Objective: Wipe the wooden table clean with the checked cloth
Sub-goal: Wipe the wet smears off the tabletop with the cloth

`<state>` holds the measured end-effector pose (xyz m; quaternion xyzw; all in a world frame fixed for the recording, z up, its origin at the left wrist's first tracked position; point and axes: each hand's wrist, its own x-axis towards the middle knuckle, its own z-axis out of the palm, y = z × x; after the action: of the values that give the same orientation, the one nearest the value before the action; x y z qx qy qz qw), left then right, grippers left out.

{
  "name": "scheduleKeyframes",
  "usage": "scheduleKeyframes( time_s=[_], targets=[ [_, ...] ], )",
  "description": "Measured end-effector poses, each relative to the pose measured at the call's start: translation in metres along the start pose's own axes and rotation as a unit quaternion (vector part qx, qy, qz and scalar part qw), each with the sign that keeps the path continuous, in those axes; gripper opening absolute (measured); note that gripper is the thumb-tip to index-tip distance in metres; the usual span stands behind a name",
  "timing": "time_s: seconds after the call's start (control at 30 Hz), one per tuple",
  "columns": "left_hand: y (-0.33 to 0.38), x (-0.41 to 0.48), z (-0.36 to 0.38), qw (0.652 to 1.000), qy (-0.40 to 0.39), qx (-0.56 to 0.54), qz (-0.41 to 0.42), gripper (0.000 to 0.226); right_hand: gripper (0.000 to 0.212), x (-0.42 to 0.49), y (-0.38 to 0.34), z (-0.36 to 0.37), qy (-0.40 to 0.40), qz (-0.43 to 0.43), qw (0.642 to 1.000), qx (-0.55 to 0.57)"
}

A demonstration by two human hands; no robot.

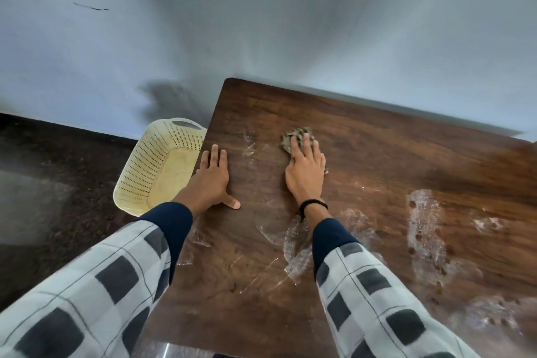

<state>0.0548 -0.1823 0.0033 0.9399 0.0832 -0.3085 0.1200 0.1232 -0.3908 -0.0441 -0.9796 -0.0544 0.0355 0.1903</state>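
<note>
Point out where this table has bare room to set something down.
Bare wood lies between the checked cloth and the far edge of the table, and far right beyond the white smears. The left hand and right hand crowd the left part.

Cream-yellow perforated plastic basket point(162, 166) on the left, handle slot cut in its far rim, above a dark brown speckled floor point(58, 160). Beyond, a pale blue-grey wall point(290, 23) across the whole far side, with a thin dark scratch point(90, 6) at far left and a smudged dark shadow point(171, 99) just behind the basket.
</note>
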Motion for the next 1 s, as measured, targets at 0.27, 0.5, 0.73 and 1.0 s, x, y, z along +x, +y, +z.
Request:
scheduleKeyframes(
  time_s=[0.27, 0.5, 0.73, 1.0],
  targets=[
    [0.003, -0.001, 0.001, 1.000, -0.003, 0.000, -0.007, 0.144, 0.052, 0.029, 0.027, -0.018, -0.050, -0.063, 0.996, -0.032],
    [-0.001, -0.001, 0.005, 1.000, 0.005, 0.001, 0.003, 0.145, 0.051, -0.004, -0.021, 0.006, -0.072, -0.199, 0.977, -0.025],
    [-0.003, -0.001, 0.006, 1.000, 0.019, -0.020, 0.004, 0.146, 0.058, 0.038, -0.045, 0.006, -0.051, -0.076, 0.995, -0.028],
    [-0.001, -0.001, 0.004, 0.999, 0.020, -0.025, 0.002, 0.146, 0.054, 0.045, -0.038, 0.001, -0.095, -0.155, 0.982, -0.045]
  ],
)
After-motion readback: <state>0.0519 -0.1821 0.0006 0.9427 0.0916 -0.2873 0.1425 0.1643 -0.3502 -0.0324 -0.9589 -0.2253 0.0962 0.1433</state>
